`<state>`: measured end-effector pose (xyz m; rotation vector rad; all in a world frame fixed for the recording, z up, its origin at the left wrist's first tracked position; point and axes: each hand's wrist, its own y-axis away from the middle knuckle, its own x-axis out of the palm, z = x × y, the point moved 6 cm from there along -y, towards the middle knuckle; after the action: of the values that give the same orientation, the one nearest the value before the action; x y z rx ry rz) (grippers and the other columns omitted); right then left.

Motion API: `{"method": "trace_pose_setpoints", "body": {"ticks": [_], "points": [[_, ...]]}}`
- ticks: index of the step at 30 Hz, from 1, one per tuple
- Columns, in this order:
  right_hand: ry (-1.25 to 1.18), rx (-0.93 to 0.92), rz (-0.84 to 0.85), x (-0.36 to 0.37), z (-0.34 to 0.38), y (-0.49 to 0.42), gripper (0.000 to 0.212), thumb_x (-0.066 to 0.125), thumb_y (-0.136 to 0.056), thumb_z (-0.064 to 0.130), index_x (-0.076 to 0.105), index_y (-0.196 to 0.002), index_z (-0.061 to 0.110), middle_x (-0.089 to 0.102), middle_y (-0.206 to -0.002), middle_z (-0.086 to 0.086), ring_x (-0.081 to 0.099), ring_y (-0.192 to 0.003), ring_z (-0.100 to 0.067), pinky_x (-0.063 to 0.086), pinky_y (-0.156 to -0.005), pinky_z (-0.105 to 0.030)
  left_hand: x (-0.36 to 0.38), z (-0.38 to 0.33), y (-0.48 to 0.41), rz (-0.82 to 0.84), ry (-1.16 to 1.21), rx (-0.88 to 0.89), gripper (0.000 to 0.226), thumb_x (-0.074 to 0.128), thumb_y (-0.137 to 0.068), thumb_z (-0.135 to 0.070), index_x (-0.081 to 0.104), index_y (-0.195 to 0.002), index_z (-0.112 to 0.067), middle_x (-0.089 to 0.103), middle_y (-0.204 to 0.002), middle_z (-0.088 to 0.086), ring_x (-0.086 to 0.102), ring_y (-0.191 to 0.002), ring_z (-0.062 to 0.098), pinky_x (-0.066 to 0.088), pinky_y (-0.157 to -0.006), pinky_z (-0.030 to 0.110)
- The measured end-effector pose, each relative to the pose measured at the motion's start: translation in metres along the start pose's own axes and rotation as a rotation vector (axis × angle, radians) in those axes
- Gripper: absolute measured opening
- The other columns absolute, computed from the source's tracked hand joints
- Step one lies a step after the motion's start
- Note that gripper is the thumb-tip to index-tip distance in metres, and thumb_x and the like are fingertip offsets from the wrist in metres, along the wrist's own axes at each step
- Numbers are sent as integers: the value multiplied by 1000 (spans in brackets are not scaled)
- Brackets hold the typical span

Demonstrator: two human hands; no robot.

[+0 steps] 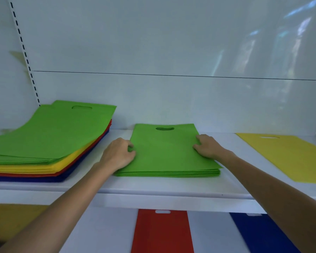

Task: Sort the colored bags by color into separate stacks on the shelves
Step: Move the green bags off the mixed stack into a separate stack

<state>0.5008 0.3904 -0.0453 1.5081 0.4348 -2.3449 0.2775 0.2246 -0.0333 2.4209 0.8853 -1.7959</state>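
Two hands are set on the green stack (164,154), which lies mid-shelf (153,187) with its handle hole at 12 o'clock. The left hand (118,154) is at the stack's 9 o'clock edge, thumb on top and fingers curled at the edge, so the top bags seem pinched. The right hand (208,147) is at the 3 o'clock edge with bent fingers on the top bag; whether that bag is gripped or only pressed cannot be told. The step is judged to be squaring the stack. Both sides should be nudged inward evenly, with light pressure, since thin bags slide. A mixed pile (49,136) at 9 o'clock is yet to be sorted. From the stack, a yellow bag (288,154) lies at 3 o'clock, a red bag (161,232) at 6 and a blue bag (263,232) at 5
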Motion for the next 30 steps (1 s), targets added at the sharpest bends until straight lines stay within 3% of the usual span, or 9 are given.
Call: {"method": "trace_pose_setpoints", "body": {"ticks": [4,10,17,20,24,30], "points": [[45,19,54,4,2,2,43,40,-95,25,40,-135,6,43,-139,-13,38,-129,-31,31,-108,-43,4,5,-1,36,62,-51,31,54,-87,-20,62,-117,-13,60,-120,9,55,-109,24,43,-85,29],[29,18,83,9,4,-1,45,37,-97,31,39,-136,9,41,-142,-13,35,-131,-31,28,-110,-43,8,11,-6,76,134,-114,40,54,-86,-23,56,-125,-14,57,-127,10,52,-116,25,42,-92,30],[117,26,88,15,5,-10,35,30,-97,33,53,-109,10,54,-122,-14,45,-114,-32,36,-101,-45,2,10,-16,124,84,-84,41,52,-89,-30,54,-126,-12,56,-129,12,51,-118,26,42,-94,30],[126,3,-9,3,16,-14,36,36,-97,29,51,-121,7,49,-129,-19,42,-121,-35,34,-104,-48,-20,13,-27,83,65,-35,30,51,-90,-29,60,-114,-12,56,-127,16,52,-118,27,41,-95,31],[60,-73,-177,-15,58,-12,42,43,-96,21,45,-134,5,45,-137,-17,38,-128,-34,34,-106,-46,-64,25,-40,-29,84,20,38,52,-90,-26,60,-121,-7,57,-128,14,51,-119,26,41,-96,29],[-40,-186,-237,-7,146,-18,41,42,-97,19,45,-136,7,44,-139,-16,42,-127,-31,36,-104,-40,-114,100,-43,-80,68,-39,39,53,-91,-25,56,-125,-7,54,-132,12,49,-123,25,38,-100,30]]}}
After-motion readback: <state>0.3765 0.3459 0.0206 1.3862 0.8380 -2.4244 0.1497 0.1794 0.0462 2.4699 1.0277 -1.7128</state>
